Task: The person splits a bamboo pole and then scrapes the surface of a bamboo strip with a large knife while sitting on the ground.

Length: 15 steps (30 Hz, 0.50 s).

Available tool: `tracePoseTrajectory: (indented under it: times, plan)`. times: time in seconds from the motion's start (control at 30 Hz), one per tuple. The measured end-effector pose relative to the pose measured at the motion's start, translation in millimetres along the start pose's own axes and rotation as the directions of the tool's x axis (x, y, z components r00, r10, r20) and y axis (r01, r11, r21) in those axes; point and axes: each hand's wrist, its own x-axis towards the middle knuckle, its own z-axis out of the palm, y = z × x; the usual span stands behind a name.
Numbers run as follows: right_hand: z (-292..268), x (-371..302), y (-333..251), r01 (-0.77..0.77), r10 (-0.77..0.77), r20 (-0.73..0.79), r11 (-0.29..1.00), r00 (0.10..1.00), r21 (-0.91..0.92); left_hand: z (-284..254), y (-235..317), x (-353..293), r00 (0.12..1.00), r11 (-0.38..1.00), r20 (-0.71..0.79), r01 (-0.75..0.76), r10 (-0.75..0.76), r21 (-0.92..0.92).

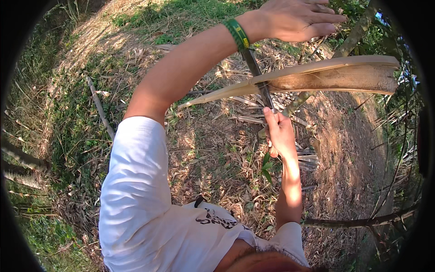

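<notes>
My right hand (279,132) grips the handle of a long knife (253,63), thumb laid along it toward the blade. The dark blade points away from me and crosses a long split piece of bamboo (335,80). This bamboo lies sideways, narrow at its left end and wide and hollow at its right. How deep the blade sits in it I cannot tell. Beyond the bamboo, my left hand (302,20) is open, fingers stretched to the right, touching nothing visible. Its wrist, with a green band (236,35), is over the blade's far end.
A slanting branch (358,34) runs behind and under the bamboo. Pale split strips (249,119) lie scattered on the leaf-littered ground. A bare stick (99,108) lies at left. Thin branches (362,222) and hanging vines stand at right, and green undergrowth (181,13) grows at the far side.
</notes>
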Motion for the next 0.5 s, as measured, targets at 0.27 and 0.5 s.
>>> tracePoseTrajectory:
  times: [0.27, 0.5]
  plan:
    - [9, 5, 8, -0.021, 0.021, -0.043, 1.000, 0.999, -0.015, 21, -7, 3, 0.977, 0.987, 0.182, -0.130, 0.112, 0.091]
    - [76, 46, 55, 0.040, -0.040, 0.014, 0.997, 0.999, -0.063, 46, -47, -105, 0.967, 0.964, 0.168, 0.216, -0.190, -0.154]
